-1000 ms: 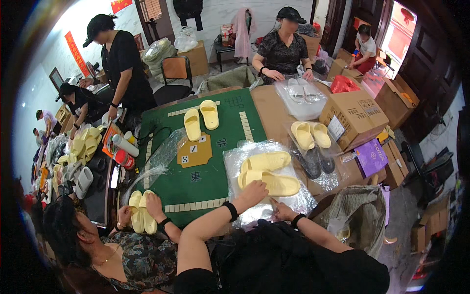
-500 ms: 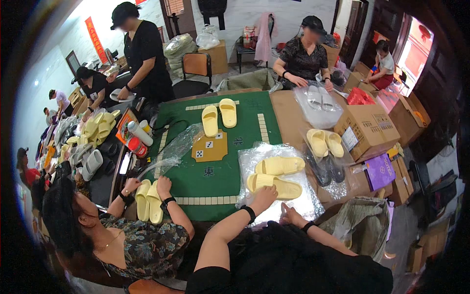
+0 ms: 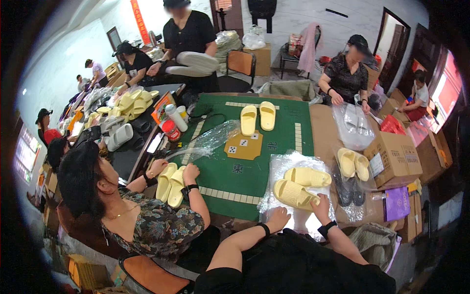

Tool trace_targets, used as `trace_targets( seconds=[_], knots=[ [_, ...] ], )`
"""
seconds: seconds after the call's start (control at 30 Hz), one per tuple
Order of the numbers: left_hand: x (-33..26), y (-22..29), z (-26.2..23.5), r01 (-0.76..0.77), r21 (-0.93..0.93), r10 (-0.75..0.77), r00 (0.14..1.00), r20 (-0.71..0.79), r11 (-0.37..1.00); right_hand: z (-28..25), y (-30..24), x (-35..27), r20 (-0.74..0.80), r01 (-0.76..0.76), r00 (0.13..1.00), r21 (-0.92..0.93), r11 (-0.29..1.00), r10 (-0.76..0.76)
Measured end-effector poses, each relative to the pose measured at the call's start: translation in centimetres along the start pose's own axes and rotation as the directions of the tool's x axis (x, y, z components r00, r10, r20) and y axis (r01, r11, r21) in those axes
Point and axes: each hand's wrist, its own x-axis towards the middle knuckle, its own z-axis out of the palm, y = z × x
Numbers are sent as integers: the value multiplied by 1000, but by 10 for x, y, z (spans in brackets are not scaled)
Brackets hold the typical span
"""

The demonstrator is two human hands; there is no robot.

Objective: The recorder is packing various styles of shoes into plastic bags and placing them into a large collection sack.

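Two pale yellow slide slippers lie on a stack of clear plastic bags (image 3: 274,169) in front of me. The farther slipper (image 3: 307,177) rests on its side, and the nearer slipper (image 3: 293,194) is tilted with its ribbed strap toward me. My right hand (image 3: 321,209) is closed with its fingertips on the right end of the nearer slipper. At the near left edge of the bags, my left hand (image 3: 277,218) has its fingers curled, and what they may hold is hidden.
On my left a co-worker's hands hold a yellow slipper pair (image 3: 171,185). Another pair (image 3: 258,118) stands on the green mat (image 3: 220,179). To the right are bagged yellow slippers (image 3: 353,164), black slippers (image 3: 351,191) and a cardboard box (image 3: 394,159). Across the table a person handles bagged grey slippers (image 3: 360,122).
My left hand has left the nearer slipper and moved down to the bag edge. My right hand has come up onto that slipper's right end. The view has swung left.
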Motion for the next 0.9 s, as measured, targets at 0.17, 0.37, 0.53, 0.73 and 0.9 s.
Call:
trace_targets(
  seconds=[0.17, 0.37, 0.53, 0.73, 0.9],
  knots=[
    [-9, -6, 59, 64, -25, -67, 993, -94, 998, 29, 0, 38, 169, -21, 984, -217, 976, 58],
    [-1, -6, 42, 54, -146, -50, 998, 34, 988, 51, 4, 65, 306, -107, 924, -371, 922, 230],
    [-6, -6, 58, 116, -230, -114, 993, 26, 966, 59, -27, 64, 204, -139, 956, -311, 940, 209],
    [-3, -6, 61, 93, -191, -89, 995, 34, 977, 67, -27, 46, 46, -170, 982, -204, 964, 183],
    [-7, -4, 52, 102, -213, -100, 995, 20, 972, 72, -15, 47, -6, -202, 979, 48, 978, 203]
  ],
)
